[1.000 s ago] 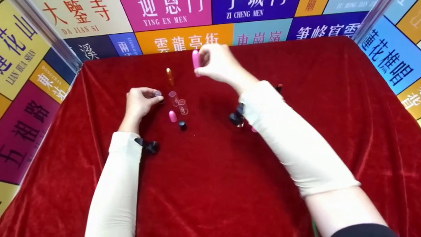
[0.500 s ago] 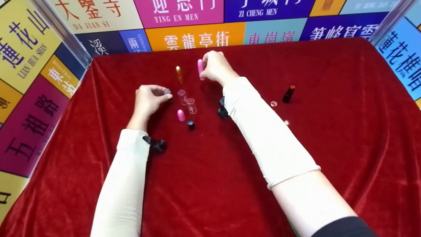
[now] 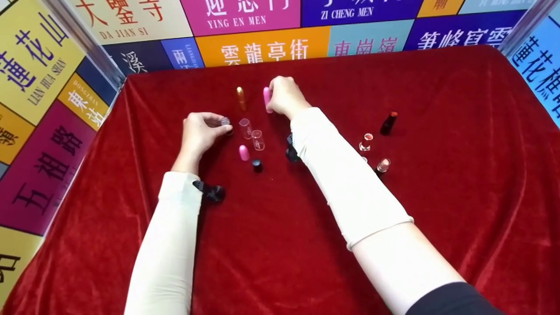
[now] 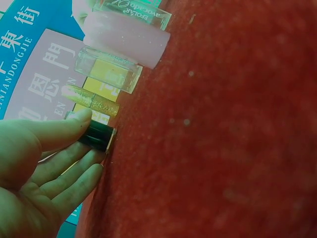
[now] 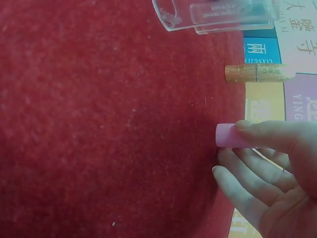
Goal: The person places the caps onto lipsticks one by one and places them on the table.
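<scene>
My left hand [image 3: 197, 133] pinches a small black lipstick cap [image 4: 99, 135] between thumb and fingers, low at the cloth; its top looks sparkly in the head view. Farther back, my right hand [image 3: 287, 96] holds a pink lipstick tube [image 3: 267, 99] upright, its lower end [image 5: 226, 135] at or just above the cloth. Between the hands stand a gold lipstick tube [image 3: 241, 98] and two clear caps [image 3: 246, 128]. Nearer me are a pink cap [image 3: 244, 152] and a short black cap [image 3: 257, 166].
To the right stand several uncapped lipsticks: a dark-based red one [image 3: 389, 123], another red one [image 3: 366, 142] and a nude one [image 3: 383, 166], partly beside my right sleeve [image 3: 350, 175]. Red velvet [image 3: 271, 245] covers the table. Printed panels [image 3: 262, 50] rise behind it.
My right hand has lowered the pink lipstick tube toward the cloth beside the gold one. The right sleeve uncovers the lipsticks at the right. The left hand keeps its pinch; the view has shifted slightly.
</scene>
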### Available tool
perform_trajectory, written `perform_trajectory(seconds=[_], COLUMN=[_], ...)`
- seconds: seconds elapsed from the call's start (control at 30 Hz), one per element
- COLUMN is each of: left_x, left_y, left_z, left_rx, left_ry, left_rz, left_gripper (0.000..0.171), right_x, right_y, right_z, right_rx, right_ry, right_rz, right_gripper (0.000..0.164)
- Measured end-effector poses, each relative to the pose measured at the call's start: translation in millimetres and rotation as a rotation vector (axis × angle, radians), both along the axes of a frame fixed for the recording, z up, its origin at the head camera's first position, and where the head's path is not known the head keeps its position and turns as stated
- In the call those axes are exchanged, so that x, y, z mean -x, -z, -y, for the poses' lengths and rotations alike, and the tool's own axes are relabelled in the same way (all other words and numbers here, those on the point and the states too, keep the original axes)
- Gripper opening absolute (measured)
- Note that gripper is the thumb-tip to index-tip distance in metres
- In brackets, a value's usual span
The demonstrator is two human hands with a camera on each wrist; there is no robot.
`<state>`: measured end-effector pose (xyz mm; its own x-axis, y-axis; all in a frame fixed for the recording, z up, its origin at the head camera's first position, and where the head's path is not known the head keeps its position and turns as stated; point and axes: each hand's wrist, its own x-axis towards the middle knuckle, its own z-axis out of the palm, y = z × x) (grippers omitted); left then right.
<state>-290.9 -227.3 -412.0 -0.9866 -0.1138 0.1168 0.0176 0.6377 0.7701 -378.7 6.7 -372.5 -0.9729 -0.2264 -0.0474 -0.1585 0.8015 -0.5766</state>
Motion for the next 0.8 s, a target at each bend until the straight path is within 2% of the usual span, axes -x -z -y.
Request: perform_trajectory(seconds=[0.03, 0.13, 0.2, 0.23, 0.27, 0.37, 0.53, 0.63, 0.73, 0.8], left_x=[-0.4, -1.1, -0.8, -0.5, -0.2, 1.1, 2.9, 3.1, 2.2, 1.3], left_y=[0.2, -0.3, -0.6, -0.8, -1.0, -1.0, -1.9, -1.8, -1.0, -0.5], left_z=[0, 1, 1, 1, 1, 2, 2, 2, 1, 1], left_rx=[0.001, 0.008, 0.017, 0.019, 0.021, 0.023, 0.008, 0.004, 0.003, 0.004], left_ry=[0.002, 0.003, 0.005, 0.005, 0.006, 0.005, 0.002, 0.002, 0.003, 0.003], left_rz=[0.000, -0.005, -0.008, -0.008, -0.008, -0.004, -0.002, 0.001, 0.009, 0.010], left_gripper=[0.026, 0.026, 0.026, 0.026, 0.026, 0.026, 0.027, 0.027, 0.028, 0.028], right_x=[13.1, 13.9, 12.4, 12.0, -2.0, -3.3, -4.3, -15.6, -33.3, -46.2], right_y=[10.9, 9.6, 2.5, -3.0, -20.1, -47.0, -95.2, -120.1, -133.9, -136.3], right_z=[-1, -2, -3, -5, -7, -19, -53, -81, -114, -140], right_rx=[0.001, 0.009, 0.000, -0.010, -0.017, -0.066, -0.143, -0.161, -0.133, -0.105], right_ry=[-0.003, -0.010, -0.023, -0.028, -0.032, -0.060, -0.116, -0.146, -0.158, -0.144], right_rz=[0.010, 0.029, 0.060, 0.074, 0.076, 0.093, -0.031, -0.122, -0.222, -0.291], right_gripper=[0.021, 0.025, 0.034, 0.040, 0.045, 0.053, 0.043, 0.039, 0.037, 0.037])
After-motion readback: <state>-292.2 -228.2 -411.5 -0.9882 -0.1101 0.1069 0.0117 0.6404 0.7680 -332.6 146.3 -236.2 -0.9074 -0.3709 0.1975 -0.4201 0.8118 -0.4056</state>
